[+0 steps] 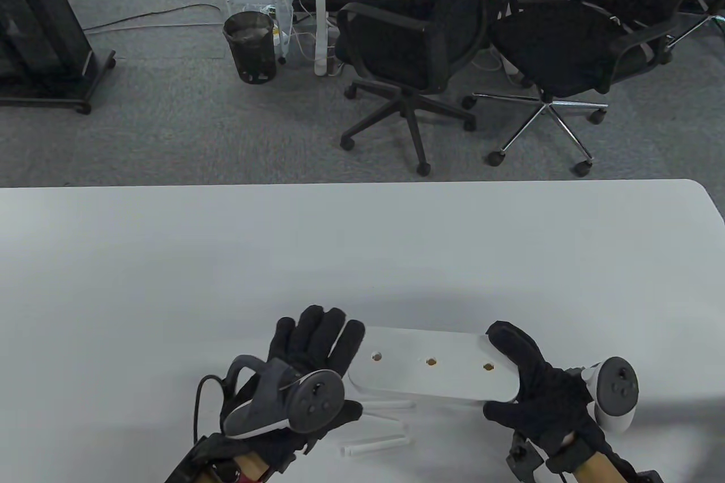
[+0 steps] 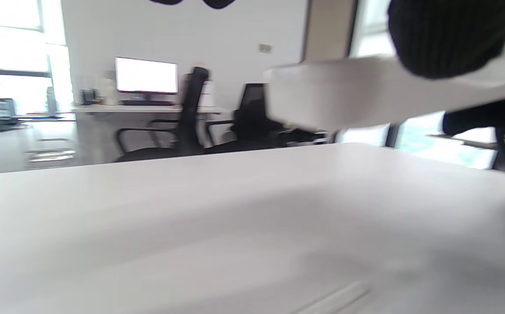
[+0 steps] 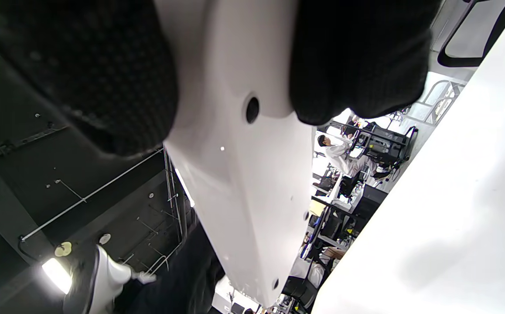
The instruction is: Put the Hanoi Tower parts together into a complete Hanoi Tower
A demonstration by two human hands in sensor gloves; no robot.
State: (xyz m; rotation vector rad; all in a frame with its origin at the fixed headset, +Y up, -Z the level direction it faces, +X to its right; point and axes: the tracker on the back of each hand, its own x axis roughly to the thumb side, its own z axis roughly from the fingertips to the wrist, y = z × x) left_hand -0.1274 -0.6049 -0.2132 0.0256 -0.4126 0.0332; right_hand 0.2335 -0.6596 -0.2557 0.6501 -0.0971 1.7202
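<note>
A white oblong Hanoi Tower base (image 1: 433, 367) with three peg holes is held a little above the table. My right hand (image 1: 529, 387) grips its right end, thumb on top and fingers beneath. The right wrist view shows the base's underside (image 3: 239, 174) between my gloved fingers (image 3: 357, 56). My left hand (image 1: 314, 358) lies at the base's left end with fingers spread; whether it grips the base I cannot tell. The left wrist view shows the base (image 2: 366, 93) raised over the table. A few white pegs (image 1: 376, 445) lie on the table beneath and in front of the base.
The white table (image 1: 362, 256) stretches far and to both sides. Two black office chairs (image 1: 413, 52) stand on the floor beyond its far edge, with a black bin (image 1: 250, 47) and a white cart further left.
</note>
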